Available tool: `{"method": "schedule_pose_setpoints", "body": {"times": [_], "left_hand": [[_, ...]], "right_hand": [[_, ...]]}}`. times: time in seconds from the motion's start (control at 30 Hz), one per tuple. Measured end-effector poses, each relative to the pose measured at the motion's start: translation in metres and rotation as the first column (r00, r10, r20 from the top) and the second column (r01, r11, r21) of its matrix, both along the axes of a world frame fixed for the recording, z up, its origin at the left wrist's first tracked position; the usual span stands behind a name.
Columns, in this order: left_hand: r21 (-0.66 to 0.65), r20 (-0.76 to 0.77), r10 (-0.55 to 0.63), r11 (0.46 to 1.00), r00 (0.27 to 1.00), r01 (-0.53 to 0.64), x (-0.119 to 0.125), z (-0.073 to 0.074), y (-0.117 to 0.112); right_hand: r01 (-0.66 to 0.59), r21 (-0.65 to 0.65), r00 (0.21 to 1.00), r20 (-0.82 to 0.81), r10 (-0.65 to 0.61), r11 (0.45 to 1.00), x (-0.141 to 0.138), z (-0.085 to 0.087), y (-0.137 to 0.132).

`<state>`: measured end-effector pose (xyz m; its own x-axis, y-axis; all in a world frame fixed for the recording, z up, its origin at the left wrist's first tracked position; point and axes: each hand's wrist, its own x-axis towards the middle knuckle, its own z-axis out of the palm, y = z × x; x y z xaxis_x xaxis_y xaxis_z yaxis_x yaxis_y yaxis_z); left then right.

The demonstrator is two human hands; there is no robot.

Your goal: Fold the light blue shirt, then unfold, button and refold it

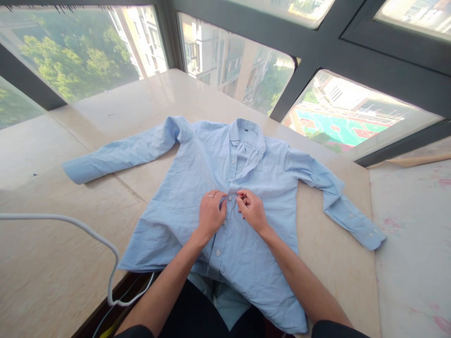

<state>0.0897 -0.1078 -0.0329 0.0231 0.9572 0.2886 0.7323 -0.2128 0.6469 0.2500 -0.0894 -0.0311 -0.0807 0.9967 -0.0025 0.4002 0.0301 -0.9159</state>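
Observation:
A light blue long-sleeved shirt (190, 188) lies face up on a beige stone ledge (63, 263), sleeves spread to both sides, collar toward the windows. My left hand (210, 215), a ring on one finger, pinches the shirt's front placket at mid-chest. My right hand (251, 209) pinches the same placket right beside it, at a small white button (229, 198). Two more buttons show lower on the placket. The shirt's hem hangs over the near edge of the ledge.
A white cable (88, 232) curves across the ledge at the left and drops over its near edge. Large windows with dark frames (317, 51) run along the far side. A lighter, stained surface (412, 244) adjoins on the right.

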Motion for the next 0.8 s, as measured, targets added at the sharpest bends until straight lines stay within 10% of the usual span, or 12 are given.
{"method": "schedule_pose_setpoints", "body": {"times": [0.8], "left_hand": [[0.042,-0.326,0.353,0.932,0.877,-0.360,-0.133,-0.005,-0.136]], "right_hand": [[0.037,0.226,0.986,0.148,-0.072,0.973,0.007,-0.014,-0.003]]}}
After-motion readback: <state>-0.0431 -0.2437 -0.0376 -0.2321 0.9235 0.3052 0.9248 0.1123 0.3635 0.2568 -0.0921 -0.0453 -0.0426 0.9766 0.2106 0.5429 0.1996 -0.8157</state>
